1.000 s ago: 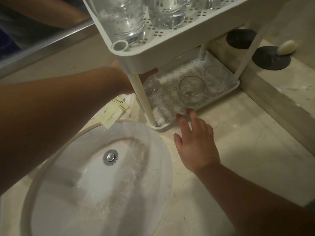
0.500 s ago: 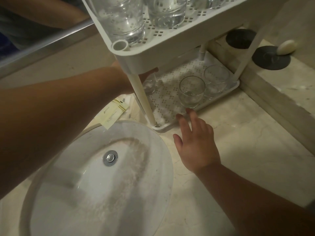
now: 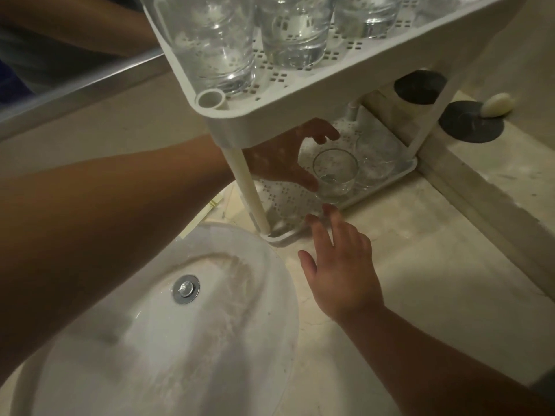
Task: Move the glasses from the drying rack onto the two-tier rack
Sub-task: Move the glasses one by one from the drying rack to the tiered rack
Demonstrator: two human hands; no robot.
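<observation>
Left hand [image 3: 279,157] under upper tier of white perforated plastic two-tier rack [image 3: 300,94], fingers spread around clear glass tumbler [image 3: 335,175] on lower tier. Right hand [image 3: 342,265] flat on pale stone counter [image 3: 435,265], fingers straight.

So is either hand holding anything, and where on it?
The left hand curves around the side of a glass on the lower tier; a firm grip can't be confirmed. The right hand holds nothing.

Dim, warm light is falling on the countertop [image 3: 420,265] right of the sink [image 3: 168,325]. The wide lens is bending edges, and shadowed detail is looking soft and grainy.
</observation>
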